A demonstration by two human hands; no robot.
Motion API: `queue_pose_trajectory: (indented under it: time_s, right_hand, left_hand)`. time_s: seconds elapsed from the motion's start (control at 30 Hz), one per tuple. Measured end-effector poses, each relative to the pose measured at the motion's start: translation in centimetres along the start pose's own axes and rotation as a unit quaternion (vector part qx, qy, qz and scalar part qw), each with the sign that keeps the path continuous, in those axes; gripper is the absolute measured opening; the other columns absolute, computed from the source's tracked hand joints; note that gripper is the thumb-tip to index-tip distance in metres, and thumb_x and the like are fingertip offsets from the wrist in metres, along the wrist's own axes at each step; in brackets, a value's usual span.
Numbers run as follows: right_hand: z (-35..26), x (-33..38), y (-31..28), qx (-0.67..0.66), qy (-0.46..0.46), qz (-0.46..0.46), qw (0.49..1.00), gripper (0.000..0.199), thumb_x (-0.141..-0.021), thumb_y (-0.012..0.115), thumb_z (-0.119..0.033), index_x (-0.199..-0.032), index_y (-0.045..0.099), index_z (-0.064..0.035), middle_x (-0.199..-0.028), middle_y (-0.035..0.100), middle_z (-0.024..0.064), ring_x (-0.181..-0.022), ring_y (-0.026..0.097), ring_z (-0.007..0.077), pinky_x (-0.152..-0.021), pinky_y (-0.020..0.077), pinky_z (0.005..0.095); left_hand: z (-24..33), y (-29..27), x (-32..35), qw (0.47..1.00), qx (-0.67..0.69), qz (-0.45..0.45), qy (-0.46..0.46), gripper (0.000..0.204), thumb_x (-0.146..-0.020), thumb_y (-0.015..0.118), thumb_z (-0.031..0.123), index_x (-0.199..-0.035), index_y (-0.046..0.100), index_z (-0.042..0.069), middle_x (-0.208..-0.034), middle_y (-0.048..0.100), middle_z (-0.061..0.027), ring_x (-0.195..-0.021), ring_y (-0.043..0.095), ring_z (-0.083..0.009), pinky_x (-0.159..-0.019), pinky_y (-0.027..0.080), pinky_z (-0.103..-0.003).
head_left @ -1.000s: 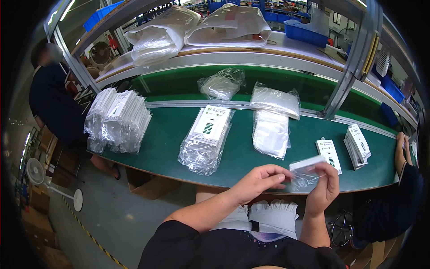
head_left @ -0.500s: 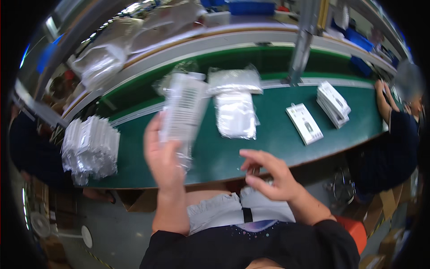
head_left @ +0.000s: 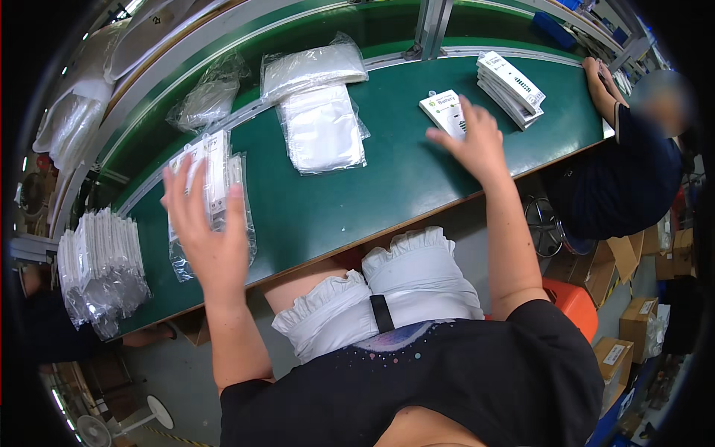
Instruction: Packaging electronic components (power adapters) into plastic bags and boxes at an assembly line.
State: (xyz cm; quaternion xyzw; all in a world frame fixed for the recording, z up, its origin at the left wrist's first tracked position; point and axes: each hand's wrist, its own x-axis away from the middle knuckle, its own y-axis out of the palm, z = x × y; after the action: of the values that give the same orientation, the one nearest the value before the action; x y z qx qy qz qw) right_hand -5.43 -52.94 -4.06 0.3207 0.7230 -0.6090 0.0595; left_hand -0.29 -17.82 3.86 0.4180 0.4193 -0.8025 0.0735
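My left hand [head_left: 205, 231] is open, fingers spread over a few flat white boxes in clear plastic bags [head_left: 217, 165] on the table's left part. The fingers hide part of these boxes; whether they touch cannot be told. On the right, my right hand [head_left: 478, 145] reaches over a single flat white box [head_left: 441, 109]. Its thumb and fingers are apart, and they cover the box's near right end. Just beyond that box lies a small stack of similar white boxes [head_left: 514, 80].
A pile of clear plastic bags [head_left: 324, 130] lies mid-table, with a crumpled plastic bag [head_left: 210, 97] by the far rail. Many bagged boxes [head_left: 104, 257] stand in a row at the left end. A metal post [head_left: 432, 30] rises behind. A co-worker's hands [head_left: 596, 74] are at the right end.
The bagged box that my left hand held up now lies on the table, and that hand has opened. My right hand has moved forward to the single white box. The whole view has shifted.
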Motion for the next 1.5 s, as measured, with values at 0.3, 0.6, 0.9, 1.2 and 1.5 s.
queue_pose_trajectory:
  time_s: [0.3,0.6,0.9,1.2,1.5]
  right_hand:
    - [-4.4,2.6,-0.3,-0.203,-0.015,-0.009,0.979,0.066,-0.074,0.072,-0.029,-0.127,0.045,-0.0011,-0.116,0.051,0.0200,-0.107,0.049,0.0322,-0.094,0.0360,0.0417]
    - [-5.7,3.6,-0.4,-0.844,0.194,-0.261,0.427,0.084,-0.087,0.036,-0.066,-0.130,0.034,0.0058,-0.088,0.053,0.0143,-0.061,0.051,0.0137,-0.041,0.0421,0.0226]
    - [-6.0,3.2,-0.1,-0.833,0.210,-0.352,0.371,0.071,-0.093,0.032,-0.059,-0.124,0.041,0.0046,-0.073,0.050,0.0062,-0.055,0.047,0.0085,-0.040,0.0395,0.0202]
    - [-6.4,3.9,-0.3,-0.843,0.169,-0.313,0.403,0.049,-0.085,0.058,-0.007,-0.127,0.037,0.0075,-0.113,0.057,0.0167,-0.094,0.064,0.0180,-0.080,0.0544,0.0294]
    - [-8.0,3.2,-0.2,-0.854,0.169,-0.409,0.272,0.069,-0.080,0.057,0.001,-0.139,0.021,0.0075,-0.122,0.052,0.0243,-0.099,0.064,0.0250,-0.080,0.0550,0.0305]
  left_hand:
    - [-1.7,9.0,0.7,0.961,0.077,-0.227,0.138,0.026,-0.077,0.059,-0.003,-0.100,0.066,0.007,-0.108,0.059,-0.0077,-0.105,0.053,-0.0313,-0.089,0.041,-0.043]
    - [0.4,9.2,0.1,0.969,0.131,-0.195,0.073,0.026,-0.082,0.057,0.001,-0.107,0.062,0.006,-0.101,0.054,-0.0120,-0.094,0.052,-0.0299,-0.083,0.043,-0.038]
    - [-1.5,10.3,-0.7,0.957,0.065,-0.245,0.138,0.028,-0.080,0.058,0.002,-0.108,0.062,0.005,-0.098,0.056,-0.0099,-0.090,0.054,-0.0280,-0.082,0.043,-0.039]
    - [-0.2,10.0,-0.5,0.974,0.150,-0.143,0.092,0.023,-0.081,0.055,-0.003,-0.103,0.061,0.000,-0.090,0.055,-0.0126,-0.087,0.055,-0.0294,-0.076,0.046,-0.038]
    - [0.1,9.2,-1.8,0.948,0.194,-0.229,0.103,0.019,-0.079,0.059,-0.001,-0.098,0.061,-0.001,-0.093,0.055,-0.0134,-0.089,0.055,-0.0308,-0.077,0.045,-0.037]
